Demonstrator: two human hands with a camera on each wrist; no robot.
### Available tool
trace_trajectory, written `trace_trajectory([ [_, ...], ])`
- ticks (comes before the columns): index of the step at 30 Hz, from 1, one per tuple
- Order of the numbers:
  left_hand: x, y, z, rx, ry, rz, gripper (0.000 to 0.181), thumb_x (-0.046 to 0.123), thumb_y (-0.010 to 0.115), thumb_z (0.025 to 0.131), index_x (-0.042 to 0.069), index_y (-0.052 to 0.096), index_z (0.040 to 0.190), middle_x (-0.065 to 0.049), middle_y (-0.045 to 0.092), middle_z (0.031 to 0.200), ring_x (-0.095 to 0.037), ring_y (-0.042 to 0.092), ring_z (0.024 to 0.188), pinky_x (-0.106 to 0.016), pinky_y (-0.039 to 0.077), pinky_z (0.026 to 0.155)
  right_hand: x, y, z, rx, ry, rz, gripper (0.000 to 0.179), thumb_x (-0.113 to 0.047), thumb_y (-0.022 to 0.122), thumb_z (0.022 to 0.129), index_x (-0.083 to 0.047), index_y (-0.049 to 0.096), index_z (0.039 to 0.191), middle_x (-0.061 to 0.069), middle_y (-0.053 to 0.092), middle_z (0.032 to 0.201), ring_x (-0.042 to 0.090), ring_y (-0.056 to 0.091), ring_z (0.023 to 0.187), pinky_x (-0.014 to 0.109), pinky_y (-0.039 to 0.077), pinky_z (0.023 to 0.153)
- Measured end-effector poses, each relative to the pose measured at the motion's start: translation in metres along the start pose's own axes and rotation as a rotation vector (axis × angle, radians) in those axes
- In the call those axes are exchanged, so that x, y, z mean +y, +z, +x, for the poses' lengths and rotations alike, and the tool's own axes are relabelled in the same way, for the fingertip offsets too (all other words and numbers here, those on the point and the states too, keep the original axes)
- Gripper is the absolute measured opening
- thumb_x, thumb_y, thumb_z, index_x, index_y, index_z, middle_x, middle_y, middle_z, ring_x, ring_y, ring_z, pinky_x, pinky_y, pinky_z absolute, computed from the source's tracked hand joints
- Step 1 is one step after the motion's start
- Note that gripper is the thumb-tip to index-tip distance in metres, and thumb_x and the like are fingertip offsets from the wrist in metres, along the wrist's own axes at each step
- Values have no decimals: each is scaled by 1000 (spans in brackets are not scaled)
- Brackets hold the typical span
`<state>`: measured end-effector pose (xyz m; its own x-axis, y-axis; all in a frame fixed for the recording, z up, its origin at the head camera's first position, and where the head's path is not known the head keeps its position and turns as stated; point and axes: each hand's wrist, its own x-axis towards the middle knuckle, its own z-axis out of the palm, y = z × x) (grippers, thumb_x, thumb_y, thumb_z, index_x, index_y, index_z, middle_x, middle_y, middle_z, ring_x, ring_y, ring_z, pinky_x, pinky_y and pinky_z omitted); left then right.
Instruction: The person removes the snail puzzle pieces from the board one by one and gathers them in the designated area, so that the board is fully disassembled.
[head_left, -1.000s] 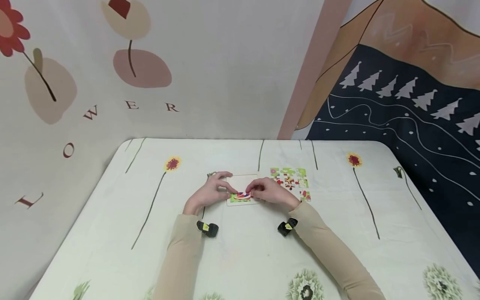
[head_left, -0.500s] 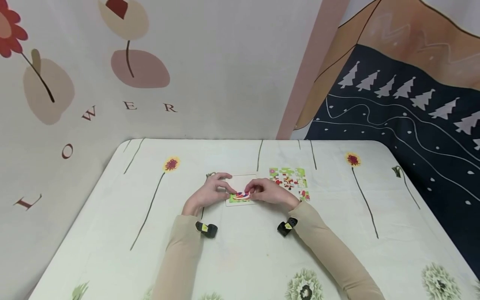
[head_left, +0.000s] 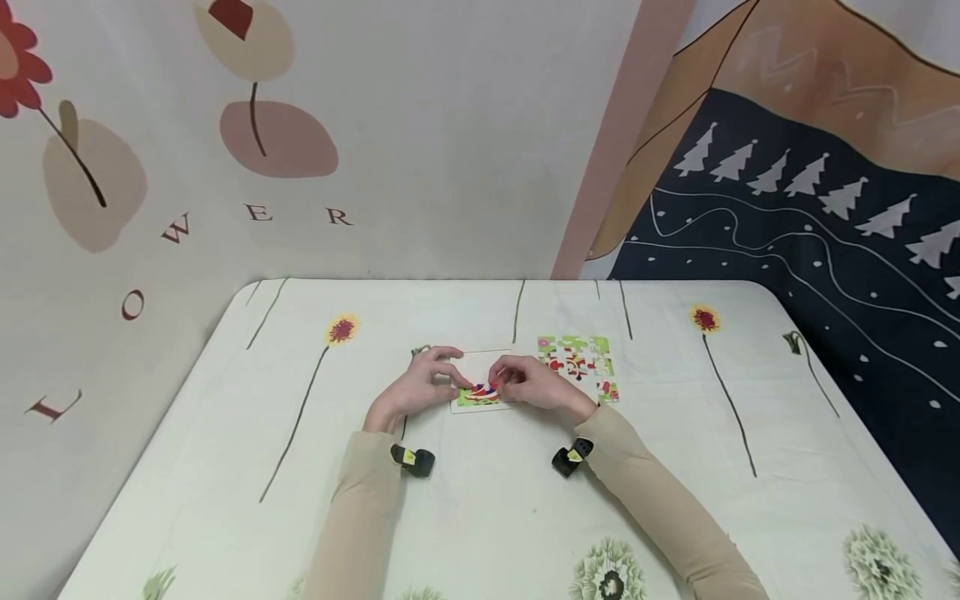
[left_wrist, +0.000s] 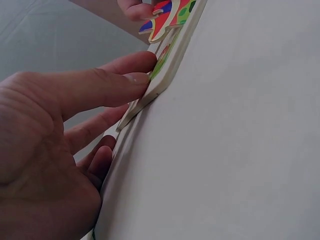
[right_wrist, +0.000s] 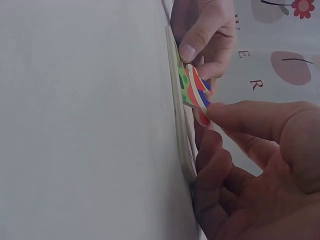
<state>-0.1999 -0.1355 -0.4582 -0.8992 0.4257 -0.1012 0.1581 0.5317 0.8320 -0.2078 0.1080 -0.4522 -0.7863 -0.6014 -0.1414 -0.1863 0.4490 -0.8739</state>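
My right hand (head_left: 534, 382) pinches a puzzle piece (right_wrist: 197, 95) printed red, blue, white and green. In the left wrist view, the puzzle piece (left_wrist: 172, 19) is tilted up off the thin white puzzle board (left_wrist: 167, 80). My left hand (head_left: 423, 382) rests at the board's left side. Its thumb (left_wrist: 107, 89) and a finger beside it press on a green piece lying in the board's near left corner, and its other fingers lie along the edge. On the head view, the puzzle board (head_left: 480, 363) shows bare white in its upper part.
Right of the board lie several loose puzzle pieces (head_left: 576, 343), green and red, spread in rows on the tablecloth (head_left: 480, 492). A small black camera is strapped to each wrist. Printed cloth hangs behind the table.
My right hand has shifted slightly, and the pinched puzzle piece now stands more tilted over the board. My left hand stays in place at the board's left side.
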Motion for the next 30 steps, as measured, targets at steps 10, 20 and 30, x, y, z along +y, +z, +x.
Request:
trace_trajectory([
  [10, 0, -1, -2, 4, 8, 8, 14, 0, 69, 84, 9, 78, 92, -14, 44, 150, -43, 19, 147, -69, 11, 116, -6, 1, 2, 22, 18, 11, 13, 0, 59, 92, -2, 65, 103, 12, 65, 96, 13, 53, 77, 23, 42, 61],
  [20, 0, 1, -1, 8, -17, -42, 12, 1, 69, 84, 7, 77, 91, -13, 44, 150, -42, 19, 148, -67, 8, 117, -10, 0, -7, 113, -71, 23, 18, 4, 54, 86, -3, 68, 95, 8, 66, 91, 11, 53, 75, 21, 43, 65],
  [30, 0, 1, -1, 2, 6, 5, 17, 0, 68, 84, 10, 78, 94, -14, 43, 151, -42, 22, 146, -67, 14, 116, -7, -8, -18, 117, -20, 37, 14, 2, 59, 89, 0, 69, 99, 12, 67, 92, 11, 56, 78, 21, 46, 66],
])
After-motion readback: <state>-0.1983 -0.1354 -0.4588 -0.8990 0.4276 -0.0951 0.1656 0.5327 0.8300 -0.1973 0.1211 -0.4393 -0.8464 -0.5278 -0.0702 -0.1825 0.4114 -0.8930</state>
